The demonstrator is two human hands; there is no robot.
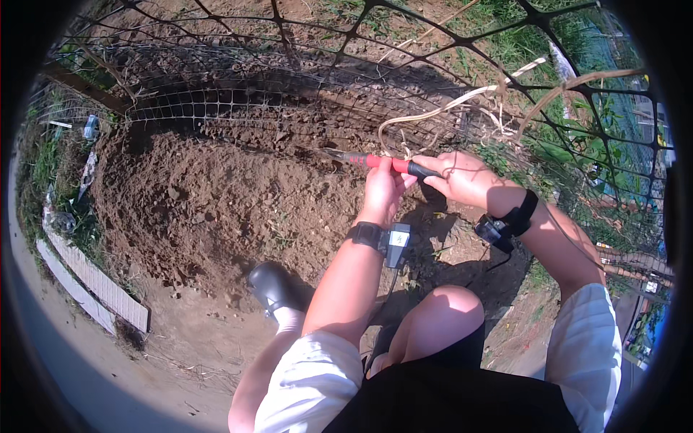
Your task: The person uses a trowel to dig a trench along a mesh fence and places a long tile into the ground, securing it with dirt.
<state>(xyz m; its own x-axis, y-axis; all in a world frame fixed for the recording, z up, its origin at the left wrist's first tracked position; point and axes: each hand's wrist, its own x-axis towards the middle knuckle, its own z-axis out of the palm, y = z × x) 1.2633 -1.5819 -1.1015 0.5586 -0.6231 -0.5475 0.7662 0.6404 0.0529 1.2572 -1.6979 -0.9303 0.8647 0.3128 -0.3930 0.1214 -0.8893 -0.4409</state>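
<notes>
Before me, just above the bare soil, both my hands are on a slim hand tool (359, 159). It has a red and black handle and a narrow grey metal end that points left; its exact kind I cannot make out. My left hand (381, 191) is closed round the red middle part, thumb on top. At the black end, my right hand (465, 179) grips with fingers and thumb. A pale dry vine (433, 113) curves down behind the tool and meets it near my left fingers. Black straps with small devices circle both wrists.
A black plastic mesh fence (354, 32) hangs across the far side, with wire netting low against a dug trench. Loose soil (216, 187) is heaped at left. Pale boards (101, 278) lie beside the paved strip. Green weeds (570, 151) grow at right, near my right arm.
</notes>
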